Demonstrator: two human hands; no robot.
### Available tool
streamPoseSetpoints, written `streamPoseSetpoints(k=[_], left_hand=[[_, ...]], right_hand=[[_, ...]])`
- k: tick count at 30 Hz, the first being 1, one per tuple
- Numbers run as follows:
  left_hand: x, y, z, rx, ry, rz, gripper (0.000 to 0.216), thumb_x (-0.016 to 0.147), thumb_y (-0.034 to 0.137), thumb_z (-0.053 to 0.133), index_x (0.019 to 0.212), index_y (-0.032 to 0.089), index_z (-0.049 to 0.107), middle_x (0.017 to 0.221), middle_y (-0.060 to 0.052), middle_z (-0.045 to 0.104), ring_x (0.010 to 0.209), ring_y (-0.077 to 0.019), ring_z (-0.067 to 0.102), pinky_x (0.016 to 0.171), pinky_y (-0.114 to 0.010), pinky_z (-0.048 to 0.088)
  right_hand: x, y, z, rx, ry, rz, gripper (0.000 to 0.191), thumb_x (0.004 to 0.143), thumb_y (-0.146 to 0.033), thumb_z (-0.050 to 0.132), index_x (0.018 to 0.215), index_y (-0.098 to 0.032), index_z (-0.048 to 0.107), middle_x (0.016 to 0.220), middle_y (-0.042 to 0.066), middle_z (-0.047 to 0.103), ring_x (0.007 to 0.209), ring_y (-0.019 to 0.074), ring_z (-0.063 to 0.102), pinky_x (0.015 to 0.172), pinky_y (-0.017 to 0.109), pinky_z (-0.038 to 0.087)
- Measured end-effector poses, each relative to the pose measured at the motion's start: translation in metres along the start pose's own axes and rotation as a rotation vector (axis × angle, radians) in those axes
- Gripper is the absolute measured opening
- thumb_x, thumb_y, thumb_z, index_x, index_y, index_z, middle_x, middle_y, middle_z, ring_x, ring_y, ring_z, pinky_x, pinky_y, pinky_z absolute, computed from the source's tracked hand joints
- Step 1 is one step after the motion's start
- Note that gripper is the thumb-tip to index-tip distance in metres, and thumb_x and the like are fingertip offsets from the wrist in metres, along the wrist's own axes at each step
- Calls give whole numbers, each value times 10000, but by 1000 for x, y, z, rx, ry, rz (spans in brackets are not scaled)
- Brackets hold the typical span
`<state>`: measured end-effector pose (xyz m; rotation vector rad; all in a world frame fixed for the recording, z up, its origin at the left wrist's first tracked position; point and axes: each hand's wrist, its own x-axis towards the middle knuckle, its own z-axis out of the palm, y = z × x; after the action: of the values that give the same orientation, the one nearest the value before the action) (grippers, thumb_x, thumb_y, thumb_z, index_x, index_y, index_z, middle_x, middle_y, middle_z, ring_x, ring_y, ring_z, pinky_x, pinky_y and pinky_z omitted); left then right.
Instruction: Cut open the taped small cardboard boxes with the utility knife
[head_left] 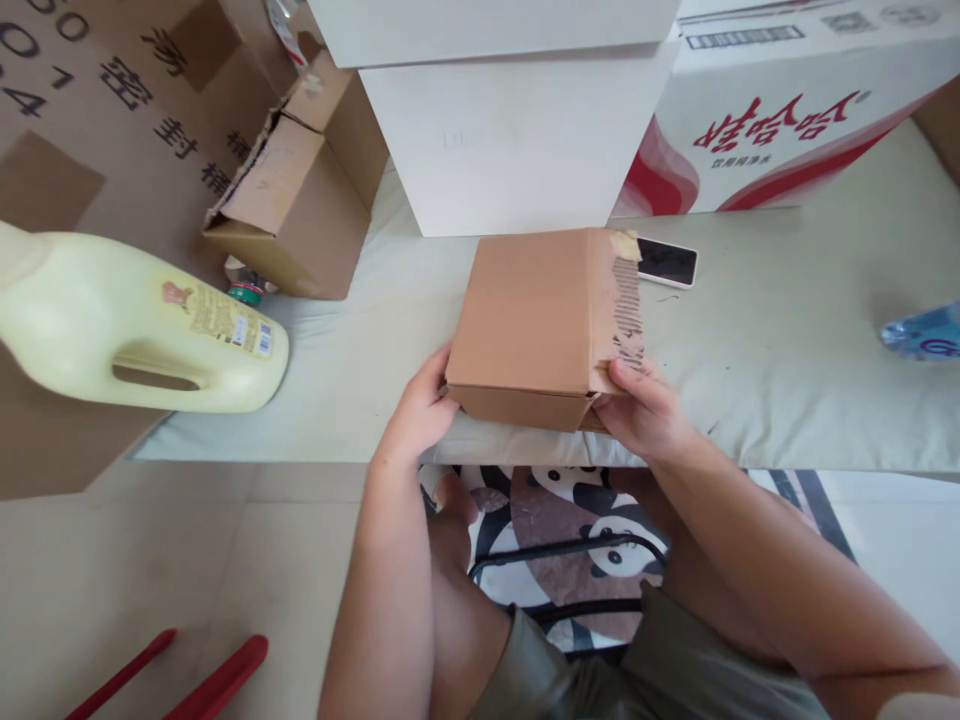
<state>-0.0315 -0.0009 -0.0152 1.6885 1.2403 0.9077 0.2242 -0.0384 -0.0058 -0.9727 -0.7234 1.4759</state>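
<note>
A brown cardboard box [525,310] rests near the front edge of the cloth-covered table, between my two hands. Its right side has a torn, ragged flap [619,290] with bare corrugation. My left hand [424,410] grips the box's lower left side, the fingertips hidden behind it. At the lower right corner, my right hand [641,405] holds on with the thumb on top of the torn flap and the fingers underneath. Partly behind the box's right side lies a phone [671,263] with a dark screen.
A large pale yellow jug [135,320] lies at the left, near a torn-topped cardboard box [307,200]. White boxes [517,140] and a red-and-white carton [772,130] stand along the back. A clear bottle [926,332] lies at the right of the table cloth [787,340].
</note>
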Motion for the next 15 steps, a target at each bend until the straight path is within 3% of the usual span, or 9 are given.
streamPoseSetpoints(k=[5, 9, 11, 15], left_hand=[[0, 3, 0, 5, 81, -87, 555, 796, 99, 511, 1315, 200, 679, 1325, -77, 723, 1277, -276, 637, 1148, -511, 463], [0, -1, 0, -67, 142, -183, 475, 837, 165, 532, 1283, 209, 691, 1293, -83, 732, 1235, -297, 657, 1026, -510, 561], [0, -5, 1, -127, 158, -219, 486, 857, 215, 562, 1336, 221, 644, 1277, -100, 730, 1151, -295, 695, 932, -491, 605], [-2, -7, -1, -310, 112, -301, 787, 827, 266, 661, 1555, 319, 365, 1247, -107, 715, 941, -255, 745, 787, -446, 630]], right_hand=[[2, -3, 1, -44, 1, -8, 321, 678, -536, 844, 706, -264, 675, 768, 0, 743, 893, 271, 755, 845, 421, 621], [6, -3, -1, -91, 85, 20, 311, 697, -418, 820, 947, -259, 726, 995, 7, 788, 1074, 272, 727, 956, 417, 588], [8, -4, -3, -97, 130, 27, 336, 697, -365, 803, 1004, -265, 710, 1010, -5, 785, 1012, 247, 738, 871, 377, 603], [7, -11, -9, -68, 94, 83, 307, 670, -372, 811, 917, -260, 667, 747, -42, 720, 571, 165, 649, 510, 295, 519]])
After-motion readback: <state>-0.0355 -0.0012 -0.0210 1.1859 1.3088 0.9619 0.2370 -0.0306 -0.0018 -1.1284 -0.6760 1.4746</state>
